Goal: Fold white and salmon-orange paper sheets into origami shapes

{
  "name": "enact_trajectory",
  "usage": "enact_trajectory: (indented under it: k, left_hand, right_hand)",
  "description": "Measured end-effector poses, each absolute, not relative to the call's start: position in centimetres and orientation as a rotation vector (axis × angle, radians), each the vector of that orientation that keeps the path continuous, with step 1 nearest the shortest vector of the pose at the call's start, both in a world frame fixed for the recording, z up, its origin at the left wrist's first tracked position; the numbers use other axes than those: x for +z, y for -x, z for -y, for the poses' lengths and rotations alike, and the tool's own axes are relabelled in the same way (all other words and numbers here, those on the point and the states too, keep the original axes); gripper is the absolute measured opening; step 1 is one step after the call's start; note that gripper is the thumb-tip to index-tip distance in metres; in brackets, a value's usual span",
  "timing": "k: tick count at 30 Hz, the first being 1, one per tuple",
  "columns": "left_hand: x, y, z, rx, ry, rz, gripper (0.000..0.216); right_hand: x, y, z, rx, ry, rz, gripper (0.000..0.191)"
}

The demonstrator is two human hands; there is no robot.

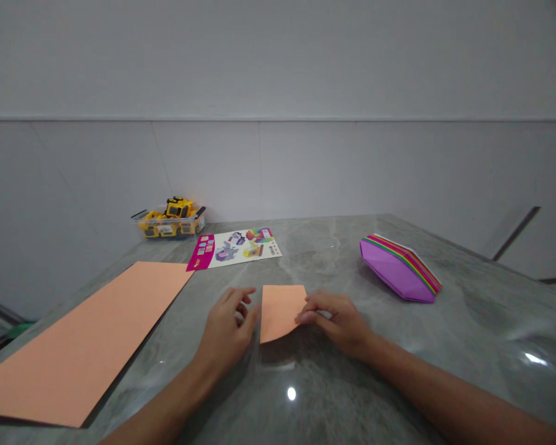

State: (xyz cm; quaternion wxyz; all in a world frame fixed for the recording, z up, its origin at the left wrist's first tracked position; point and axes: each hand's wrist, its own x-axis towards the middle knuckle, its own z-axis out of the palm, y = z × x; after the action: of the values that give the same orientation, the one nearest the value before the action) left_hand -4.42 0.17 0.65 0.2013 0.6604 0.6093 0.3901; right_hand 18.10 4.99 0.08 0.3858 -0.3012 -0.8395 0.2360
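A small orange sheet of paper [282, 309] is in front of me, its near edge curving up off the grey table. My right hand [336, 318] pinches its right edge between thumb and fingers. Just left of the paper is my left hand [231, 324], fingers loosely curled and apart, with nothing between them. A narrow gap shows between its fingertips and the paper.
A large orange sheet [92, 334] lies at left on the grey marble-patterned table [324, 253]. Behind are a printed craft leaflet [234, 247] and a clear plastic box [169, 228] of yellow toy trucks. A folded purple paper stack with rainbow edges [396, 272] sits at right.
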Motion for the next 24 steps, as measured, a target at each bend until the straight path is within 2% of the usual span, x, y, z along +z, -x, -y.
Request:
enact_trajectory:
  k: [5, 8, 15, 19, 24]
  left_hand:
    - [1.3, 3.4, 0.1, 0.965, -1.08, -1.382, 0.059]
    - [1.1, 3.0, 0.3, 0.953, -0.871, -1.112, 0.066]
    - [1.0, 3.2, 0.2, 0.998, -0.806, -0.817, 0.046]
    - [0.8, 3.3, 0.2, 0.971, -0.882, -0.803, 0.052]
    - [0.4, 3.1, 0.4, 0.944, -1.075, -0.72, 0.049]
  right_hand:
    - [0.6, -17.9, -4.4, 0.688, 0.78, 2.0, 0.019]
    - [0.7, -17.5, -3.7, 0.74, 0.728, 1.994, 0.02]
    - [0.8, -17.7, -3.9, 0.698, 0.416, 2.121, 0.02]
    - [0.8, -17.9, -4.6, 0.625, 0.289, 2.203, 0.015]
    - [0.6, -17.4, -4.0, 0.616, 0.362, 2.317, 0.013]
